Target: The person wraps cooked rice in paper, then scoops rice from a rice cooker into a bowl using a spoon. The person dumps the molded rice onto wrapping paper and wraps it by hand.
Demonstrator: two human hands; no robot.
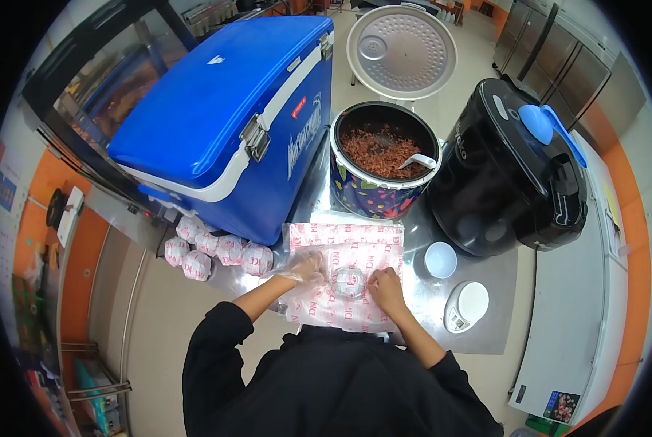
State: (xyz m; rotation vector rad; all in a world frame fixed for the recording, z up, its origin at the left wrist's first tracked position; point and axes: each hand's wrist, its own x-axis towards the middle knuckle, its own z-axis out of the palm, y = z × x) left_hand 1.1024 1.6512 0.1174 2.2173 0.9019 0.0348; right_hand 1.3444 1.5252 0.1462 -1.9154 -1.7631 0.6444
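Note:
A round bundle in red-printed white paper (348,282) sits between my hands. Beneath it lie printed wrapping sheets (340,315), spread on the metal table. On the bundle's left is my left hand (308,268), inside a loose clear plastic glove over the paper; the glove and blur obscure its fingers. Close to the bundle's right side, my bare right hand (386,290) has its fingers curled in and pressed together. Whatever they may pinch is hidden. Further left, several wrapped bundles (230,250) are grouped at the table's edge.
A big blue cooler box (224,102) stands at left. Behind the paper, an open pot (384,188) holds reddish-brown rice and a white-handled spoon. A black rice dispenser-like container (493,175), a small bowl (440,260) and a white scale (466,306) are on the right.

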